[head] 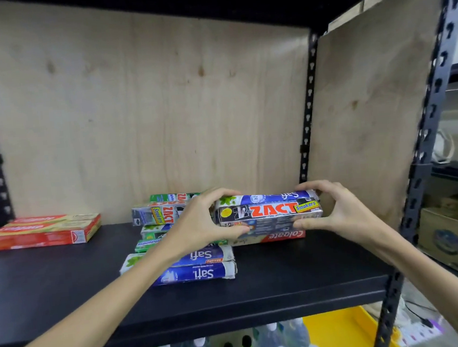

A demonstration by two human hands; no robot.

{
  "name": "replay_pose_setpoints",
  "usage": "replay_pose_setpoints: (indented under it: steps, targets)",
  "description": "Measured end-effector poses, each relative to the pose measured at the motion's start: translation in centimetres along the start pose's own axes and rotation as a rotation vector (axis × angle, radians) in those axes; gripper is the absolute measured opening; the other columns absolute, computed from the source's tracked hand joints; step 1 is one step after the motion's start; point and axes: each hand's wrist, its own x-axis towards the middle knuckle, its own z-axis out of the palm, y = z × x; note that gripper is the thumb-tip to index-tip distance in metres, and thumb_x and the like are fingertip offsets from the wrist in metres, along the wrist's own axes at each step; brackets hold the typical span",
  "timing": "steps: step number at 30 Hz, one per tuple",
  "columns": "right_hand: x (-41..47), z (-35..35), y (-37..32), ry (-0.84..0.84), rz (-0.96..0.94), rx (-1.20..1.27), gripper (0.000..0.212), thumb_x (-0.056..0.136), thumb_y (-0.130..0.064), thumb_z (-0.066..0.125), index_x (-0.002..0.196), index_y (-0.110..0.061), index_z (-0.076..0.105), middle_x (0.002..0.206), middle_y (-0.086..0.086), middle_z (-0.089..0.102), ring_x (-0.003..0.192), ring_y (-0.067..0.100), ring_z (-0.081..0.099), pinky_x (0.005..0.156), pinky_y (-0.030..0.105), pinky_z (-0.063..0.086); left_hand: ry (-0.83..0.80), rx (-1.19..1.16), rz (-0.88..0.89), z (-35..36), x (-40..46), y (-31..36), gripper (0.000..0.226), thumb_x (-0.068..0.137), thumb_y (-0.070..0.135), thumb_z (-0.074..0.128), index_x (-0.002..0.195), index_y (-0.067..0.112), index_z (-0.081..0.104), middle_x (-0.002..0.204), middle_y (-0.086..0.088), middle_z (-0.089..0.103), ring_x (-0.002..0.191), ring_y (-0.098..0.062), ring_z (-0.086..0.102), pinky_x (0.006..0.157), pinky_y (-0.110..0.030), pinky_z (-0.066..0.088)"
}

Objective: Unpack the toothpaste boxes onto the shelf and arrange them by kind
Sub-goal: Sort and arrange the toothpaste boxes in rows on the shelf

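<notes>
Both hands up at the black shelf point(287, 284), sharing one bundle. Left hand point(199, 225) grips the bundle's left end, fingers curled over the top, thumb under. Right hand point(333, 208) grips the right end the same way, fingers arched over the top edge, thumb pressed to the lower front face. Each grip is closed on the bundle, not spread.

Between the two grips: a black Zact Smokers box point(270, 211) facing the camera, with a blue Safi box point(268, 197) directly behind and touching it. Whether the pair is lifted clear of the shelf or resting on what lies below cannot be told.

Just beneath the grips, a Colgate box point(286, 235) lies flat, label upside down.

Below and left of the left grip, partly hidden by the forearm: two Safi boxes point(202, 264) lying side by side, touching, near the shelf's front. Behind the left grip, a loose pile of Zact boxes point(159, 214), green and black, stacked unevenly.

Well to the left of both grips, red Colgate boxes point(44, 231) lie flat together against the plywood back panel point(147, 111).

Under the shelf: water bottles point(270, 341) and a yellow bin point(338, 329).
</notes>
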Motion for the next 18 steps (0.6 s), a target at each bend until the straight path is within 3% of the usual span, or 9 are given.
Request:
replay_pose_setpoints:
  steps: [3,7,9,13,16,18]
  targets:
    - [0.5,1.6,-1.5,0.002,-0.041,0.001,0.073,0.057,-0.059,0.088,0.122,-0.048,0.058,0.119,-0.024,0.058,0.120,-0.001,0.046,0.100,0.026,0.045,0.005,0.026,-0.013,-1.7,-1.2,-1.0,0.064,0.067,0.045,0.091,0.124,0.042,0.061,0.111,0.021,0.067,0.101,0.000,0.065,0.082,-0.018,0.053]
    - [1.6,5.3,-3.2,-0.006,-0.093,-0.010,0.072,0.060,-0.071,0.082,0.123,-0.050,0.056,0.118,-0.032,0.054,0.120,0.004,0.045,0.102,0.042,0.046,-0.020,0.059,-0.060,-5.0,-2.9,-2.9,0.067,0.068,0.043,0.091,0.126,0.042,0.058,0.117,0.020,0.066,0.103,-0.001,0.066,0.081,-0.019,0.055]
    - [2.5,7.6,-4.2,-0.002,-0.107,-0.014,0.070,0.062,-0.068,0.083,0.123,-0.047,0.057,0.120,-0.031,0.054,0.119,0.002,0.043,0.104,0.045,0.042,-0.041,0.051,-0.106,-6.8,-3.6,-4.2,0.067,0.068,0.042,0.092,0.127,0.044,0.058,0.117,0.020,0.067,0.101,-0.001,0.068,0.079,-0.020,0.057]
    - [4.9,12.1,-6.1,-0.022,-0.099,-0.015,0.070,0.065,-0.060,0.086,0.125,-0.041,0.057,0.122,-0.028,0.052,0.119,0.003,0.041,0.105,0.041,0.038,-0.067,0.038,-0.178,-10.3,-4.2,-7.0,0.065,0.071,0.034,0.091,0.127,0.037,0.059,0.111,0.017,0.072,0.099,-0.003,0.071,0.076,-0.023,0.058]
    - [6.9,15.0,-6.5,-0.047,-0.081,0.013,0.073,0.065,-0.057,0.088,0.128,-0.039,0.055,0.118,-0.033,0.043,0.120,0.002,0.037,0.100,0.032,0.036,-0.058,0.100,-0.190,-12.2,-4.0,-9.6,0.064,0.069,0.043,0.091,0.125,0.040,0.060,0.115,0.029,0.064,0.105,0.000,0.068,0.085,-0.030,0.060]
    - [8.0,16.8,-6.6,-0.070,-0.072,0.015,0.073,0.065,-0.060,0.086,0.127,-0.042,0.052,0.119,-0.027,0.043,0.121,0.003,0.036,0.098,0.031,0.037,-0.057,0.104,-0.204,-13.1,-3.5,-11.5,0.064,0.065,0.048,0.092,0.122,0.041,0.062,0.117,0.030,0.060,0.110,-0.003,0.066,0.089,-0.035,0.060]
